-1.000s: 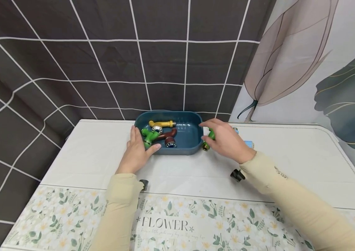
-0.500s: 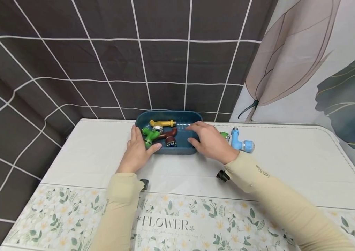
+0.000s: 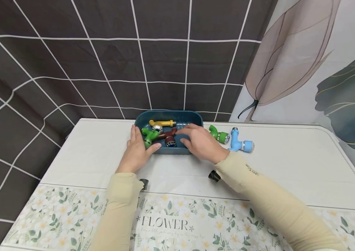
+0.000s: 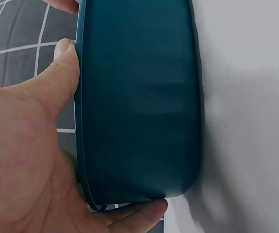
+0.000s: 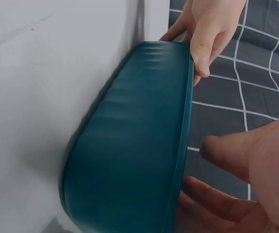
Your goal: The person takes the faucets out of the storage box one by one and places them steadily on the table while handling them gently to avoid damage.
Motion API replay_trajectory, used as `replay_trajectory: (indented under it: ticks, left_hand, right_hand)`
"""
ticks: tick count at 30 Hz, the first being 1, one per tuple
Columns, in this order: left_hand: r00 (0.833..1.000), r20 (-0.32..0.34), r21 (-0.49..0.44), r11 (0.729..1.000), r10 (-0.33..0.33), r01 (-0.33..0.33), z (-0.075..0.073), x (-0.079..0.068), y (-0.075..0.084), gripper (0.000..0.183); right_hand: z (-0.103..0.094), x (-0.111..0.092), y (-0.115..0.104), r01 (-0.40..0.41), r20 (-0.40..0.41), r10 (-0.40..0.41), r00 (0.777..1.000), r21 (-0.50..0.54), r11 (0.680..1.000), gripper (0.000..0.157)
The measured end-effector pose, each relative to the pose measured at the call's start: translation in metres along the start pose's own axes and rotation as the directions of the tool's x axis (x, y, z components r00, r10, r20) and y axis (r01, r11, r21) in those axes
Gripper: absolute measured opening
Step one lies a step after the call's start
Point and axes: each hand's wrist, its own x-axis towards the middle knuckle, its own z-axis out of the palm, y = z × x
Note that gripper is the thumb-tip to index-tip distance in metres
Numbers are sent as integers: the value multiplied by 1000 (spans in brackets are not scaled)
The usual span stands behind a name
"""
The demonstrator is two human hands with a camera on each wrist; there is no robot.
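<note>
A dark teal plastic basin (image 3: 180, 150) stands at the back of the table. Inside lie a yellow tap (image 3: 163, 123), a green tap (image 3: 148, 136) and a dark red tap (image 3: 170, 141). My left hand (image 3: 134, 152) holds the basin's left end, thumb along the front rim and fingers against the end wall, as the left wrist view shows too. My right hand (image 3: 204, 143) reaches over the basin's right half, thumb and forefinger apart beside the dark red tap. Nothing shows between those fingers.
To the right of the basin another green tap (image 3: 223, 137) lies on the white tabletop (image 3: 290, 164), partly hidden by my right hand. A light blue tap (image 3: 235, 140) lies beside it. A dark tiled curtain (image 3: 165, 62) hangs right behind the basin.
My right hand has moved left, from over the green tap outside the basin to inside the rim near the dark red tap. My left hand has stayed in place.
</note>
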Motion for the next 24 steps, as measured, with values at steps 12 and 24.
replay_trajectory:
  ticks: [12, 24]
  left_hand:
    - [1000, -2, 7, 1000, -1, 1, -1, 0, 1, 109]
    - [1000, 0, 7, 1000, 1, -1, 0, 0, 1, 109]
  right_hand:
    - [12, 15, -5, -40, 76, 42, 996, -28, 999, 33]
    - [17, 25, -9, -58, 190, 53, 980, 22, 998, 40]
